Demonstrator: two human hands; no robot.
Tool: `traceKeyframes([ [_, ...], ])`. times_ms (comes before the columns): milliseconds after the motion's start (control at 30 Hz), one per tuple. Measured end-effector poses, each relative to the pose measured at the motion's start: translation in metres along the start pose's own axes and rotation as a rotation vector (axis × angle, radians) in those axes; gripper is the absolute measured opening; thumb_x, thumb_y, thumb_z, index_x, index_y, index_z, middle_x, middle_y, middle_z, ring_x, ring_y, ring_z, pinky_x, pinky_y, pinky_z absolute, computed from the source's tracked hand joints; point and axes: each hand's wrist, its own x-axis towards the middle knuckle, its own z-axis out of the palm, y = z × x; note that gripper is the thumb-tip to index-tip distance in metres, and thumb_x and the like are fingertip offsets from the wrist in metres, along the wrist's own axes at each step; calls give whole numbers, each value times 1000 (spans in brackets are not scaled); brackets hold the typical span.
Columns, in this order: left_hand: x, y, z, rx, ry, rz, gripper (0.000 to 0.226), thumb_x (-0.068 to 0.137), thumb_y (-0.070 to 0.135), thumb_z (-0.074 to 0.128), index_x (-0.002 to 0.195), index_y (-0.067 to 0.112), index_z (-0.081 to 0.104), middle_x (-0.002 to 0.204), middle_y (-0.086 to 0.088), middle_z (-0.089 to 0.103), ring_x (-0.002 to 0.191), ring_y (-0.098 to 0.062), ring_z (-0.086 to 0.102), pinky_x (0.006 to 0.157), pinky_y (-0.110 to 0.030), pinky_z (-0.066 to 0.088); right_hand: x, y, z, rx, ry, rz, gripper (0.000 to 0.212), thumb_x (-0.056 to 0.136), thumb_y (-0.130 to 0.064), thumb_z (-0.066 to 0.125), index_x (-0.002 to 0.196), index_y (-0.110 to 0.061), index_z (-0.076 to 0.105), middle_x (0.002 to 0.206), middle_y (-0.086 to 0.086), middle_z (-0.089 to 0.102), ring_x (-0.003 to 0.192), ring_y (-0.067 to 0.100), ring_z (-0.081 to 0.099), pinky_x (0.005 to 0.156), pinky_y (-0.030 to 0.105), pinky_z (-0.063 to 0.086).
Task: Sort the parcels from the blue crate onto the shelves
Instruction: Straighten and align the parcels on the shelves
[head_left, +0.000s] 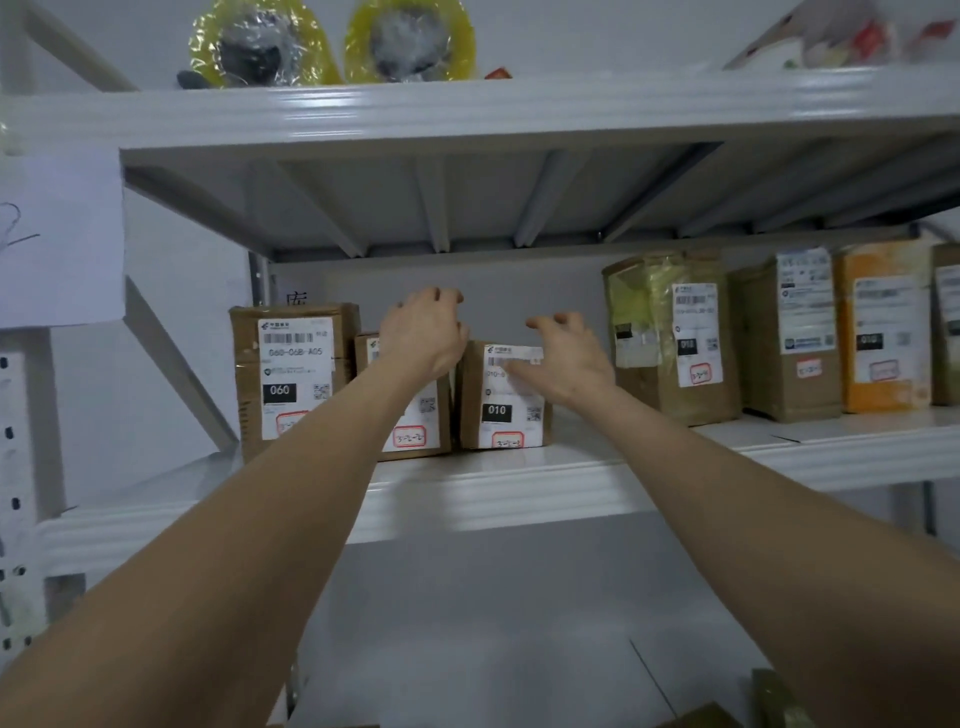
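Seven parcels counted on the middle shelf (519, 499), all upright with labels facing out, in two groups. Three in the left group, near frame centre: the 010 parcel (501, 415); just beside it at its 9 o'clock, the middle parcel (427, 427); farther toward 9 o'clock and tight against that one, the taller 060 parcel (293, 374). Four in the right group at 3 o'clock, past a bare stretch of shelf: a tape-wrapped parcel (670, 338), a brown parcel (789, 338), an orange parcel (883, 332) and an edge parcel (948, 322) cut off by the frame.

Two hands, both up at the left group on bare forearms. In front of the middle parcel's top, the left hand (423, 332), hiding much of that label, fingers spread and half curled round nothing visible. Over the 010 parcel's upper right corner, the right hand (569, 358), fingers likewise spread and loosely bent, nothing between them. Contact with the cardboard impossible to tell for either.

At 12 o'clock, the upper shelf (467, 111), carrying two yellow-wrapped round bundles (260, 47) (410, 41) and, toward 1 o'clock, a pale printed bag (841, 36). At 10 o'clock, a white paper sheet (57, 234); below it at 8 o'clock, a perforated upright (15, 493). At 5 o'clock, an olive box corner (774, 696), barely in view.
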Motion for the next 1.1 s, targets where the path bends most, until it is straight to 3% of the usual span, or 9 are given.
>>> traceKeyframes([
  [100,11,42,2,-112,118,78,45,92,24,50,136,19,42,136,-6,47,122,-24,47,92,-40,44,0,21,-22,-137,110,-77,66,85,-51,61,142,-26,38,148,8,28,134,27,31,103,41,37],
  [233,27,110,9,-214,27,126,52,89,23,53,138,17,39,138,-7,42,125,-26,43,96,-41,43,8,64,-55,-210,158,-106,62,88,-45,59,142,-25,38,148,9,27,135,28,30,104,42,37],
  [433,56,196,29,-292,4,55,59,87,25,57,140,11,34,140,-11,39,125,-31,43,98,-43,40,26,149,-105,-237,221,-99,57,90,-34,58,142,-20,38,148,11,29,133,31,31,104,44,37],
  [567,76,238,43,-183,50,72,73,84,34,63,145,13,28,141,-10,37,130,-29,37,105,-43,36,45,200,-140,-263,311,-44,67,88,-35,61,146,-22,30,154,12,20,140,32,22,110,47,31],
  [733,99,266,54,8,106,69,87,79,45,69,147,15,23,147,-6,35,139,-26,27,114,-47,22,64,238,-155,-251,286,11,76,85,-50,59,149,-29,23,159,13,7,146,36,5,116,50,15],
  [833,112,280,57,87,86,74,89,79,51,66,147,16,21,148,-5,34,140,-26,25,115,-54,16,75,252,-160,-198,260,31,78,83,-57,57,149,-34,22,159,13,1,146,39,1,117,51,13],
  [900,118,289,61,124,41,57,88,80,52,64,147,15,21,148,-6,34,139,-27,27,114,-58,14,81,258,-161,-189,202,66,79,82,-62,56,149,-37,22,159,14,2,145,41,5,115,51,18],
  [1000,121,300,66,181,-70,11,84,82,52,61,146,14,23,146,-11,35,135,-31,31,110,-63,17,85,262,-158,-228,141,88,71,83,-63,54,144,-34,33,151,16,23,136,40,26,104,46,33],
  [1100,123,300,64,224,-70,1,79,79,52,63,142,15,32,140,-12,34,132,-32,29,107,-57,26,90,261,-154,-216,155,91,63,83,-59,57,138,-31,42,139,14,35,126,40,39,91,43,41],
])
